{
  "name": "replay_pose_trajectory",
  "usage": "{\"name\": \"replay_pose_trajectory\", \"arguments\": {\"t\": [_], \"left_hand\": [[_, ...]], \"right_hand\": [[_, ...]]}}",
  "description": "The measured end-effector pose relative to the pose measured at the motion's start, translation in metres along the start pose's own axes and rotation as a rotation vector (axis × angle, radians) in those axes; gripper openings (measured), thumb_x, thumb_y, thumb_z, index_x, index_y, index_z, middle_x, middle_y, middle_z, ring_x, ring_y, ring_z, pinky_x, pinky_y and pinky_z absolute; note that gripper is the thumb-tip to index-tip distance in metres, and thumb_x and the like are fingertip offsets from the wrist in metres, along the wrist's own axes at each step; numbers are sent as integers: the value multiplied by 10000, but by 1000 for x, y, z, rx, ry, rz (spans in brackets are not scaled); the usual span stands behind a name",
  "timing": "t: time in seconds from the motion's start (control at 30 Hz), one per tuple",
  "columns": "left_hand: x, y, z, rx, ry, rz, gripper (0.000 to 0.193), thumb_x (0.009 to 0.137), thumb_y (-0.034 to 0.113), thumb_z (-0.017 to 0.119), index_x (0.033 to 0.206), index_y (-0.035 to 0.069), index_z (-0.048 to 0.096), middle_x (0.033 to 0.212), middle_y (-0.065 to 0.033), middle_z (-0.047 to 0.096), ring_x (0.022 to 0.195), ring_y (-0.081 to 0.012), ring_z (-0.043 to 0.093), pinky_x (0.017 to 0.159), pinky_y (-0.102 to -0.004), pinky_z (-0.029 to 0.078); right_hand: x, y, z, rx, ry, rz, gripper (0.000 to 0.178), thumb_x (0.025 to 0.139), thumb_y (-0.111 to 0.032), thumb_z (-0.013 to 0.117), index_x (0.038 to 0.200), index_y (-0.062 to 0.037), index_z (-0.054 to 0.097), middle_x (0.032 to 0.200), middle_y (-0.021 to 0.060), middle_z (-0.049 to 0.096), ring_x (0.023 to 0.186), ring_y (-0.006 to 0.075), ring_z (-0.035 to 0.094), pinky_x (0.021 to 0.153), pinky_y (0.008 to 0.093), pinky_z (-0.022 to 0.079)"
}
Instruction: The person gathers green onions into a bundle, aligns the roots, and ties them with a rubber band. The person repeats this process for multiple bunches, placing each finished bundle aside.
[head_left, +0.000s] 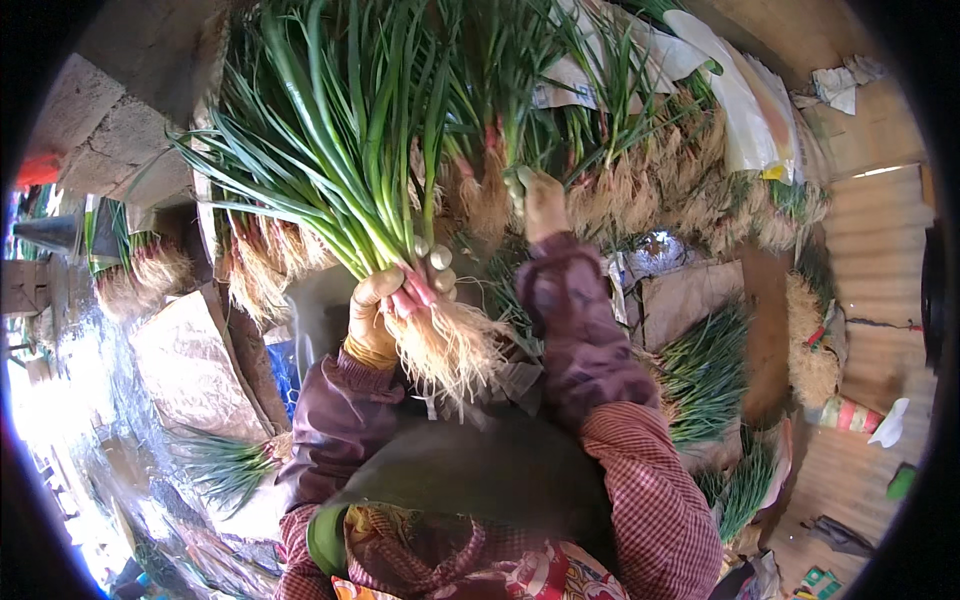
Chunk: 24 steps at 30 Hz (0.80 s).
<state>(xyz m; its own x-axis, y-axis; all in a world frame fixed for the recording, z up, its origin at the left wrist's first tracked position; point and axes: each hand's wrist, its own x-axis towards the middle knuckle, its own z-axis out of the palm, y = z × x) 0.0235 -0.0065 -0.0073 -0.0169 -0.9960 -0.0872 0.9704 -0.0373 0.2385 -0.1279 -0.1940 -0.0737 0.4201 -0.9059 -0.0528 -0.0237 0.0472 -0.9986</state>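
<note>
My left hand (372, 305) is closed around a bunch of green onions (415, 285), just above the roots. The long green leaves fan up and to the left. Reddish bulb ends and a tuft of pale, stringy roots hang below the grip. Farther right, my right hand (540, 203) reaches to the front of a heap of green onions (625, 185). Its fingers look curled beside the stems; what they hold, if anything, does not show clearly.
Bundled green onions (265, 250) lie at the left of the heap, roots facing me. A white plastic sheet (735, 95) partly covers the far right. More green onions (705, 375) rest right of my arm, others (230, 465) at lower left. A corrugated wall (880, 260) stands right.
</note>
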Motion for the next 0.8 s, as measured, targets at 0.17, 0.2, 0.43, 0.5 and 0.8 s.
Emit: {"name": "replay_pose_trajectory", "arguments": {"t": [0.17, 0.2, 0.43, 0.5, 0.8], "left_hand": [[4, 1, -11, -77, 5, 27, 427, 724, 201, 617, 1110, 61, 499, 1046, -134, 519, 887, -240, 507, 782, -364, 438], [4, 0, -12, -75, 4, 29, 430, 724, 201, 618, 1111, 59, 496, 1053, -138, 518, 886, -242, 510, 782, -364, 441], [2, 1, -19, -17, 35, 39, 496, 720, 211, 605, 1153, 12, 469, 1110, -178, 521, 947, -303, 542, 820, -434, 461], [3, 0, -34, 48, 119, 36, 503, 714, 202, 607, 1155, 2, 473, 1102, -185, 536, 930, -305, 557, 829, -436, 461], [-2, 2, 10, 98, 44, 102, 552, 775, 266, 619, 1231, 49, 396, 1118, -134, 485, 856, -199, 507, 721, -322, 476]], "right_hand": [[-39, -58, 39, 284, -568, 340, 230, 915, -224, 465, 863, -33, 582, 679, -7, 515, 488, 30, 359, 416, 188, 286], [-36, -56, 49, 402, -616, 323, 219, 914, -224, 472, 881, -35, 578, 685, -5, 522, 494, 29, 373, 414, 187, 287], [-31, -66, 75, 431, -601, 346, 250, 881, -254, 550, 951, -15, 576, 702, 1, 567, 542, 42, 490, 422, 177, 330], [-33, -54, 74, 227, -453, 333, 297, 867, -287, 561, 918, 5, 582, 700, 23, 572, 517, 55, 489, 418, 174, 359], [-57, 40, -48, -1090, -665, -13, 262, 828, -338, 548, 820, -77, 571, 718, 165, 583, 697, 289, 590, 608, 370, 471]]}}
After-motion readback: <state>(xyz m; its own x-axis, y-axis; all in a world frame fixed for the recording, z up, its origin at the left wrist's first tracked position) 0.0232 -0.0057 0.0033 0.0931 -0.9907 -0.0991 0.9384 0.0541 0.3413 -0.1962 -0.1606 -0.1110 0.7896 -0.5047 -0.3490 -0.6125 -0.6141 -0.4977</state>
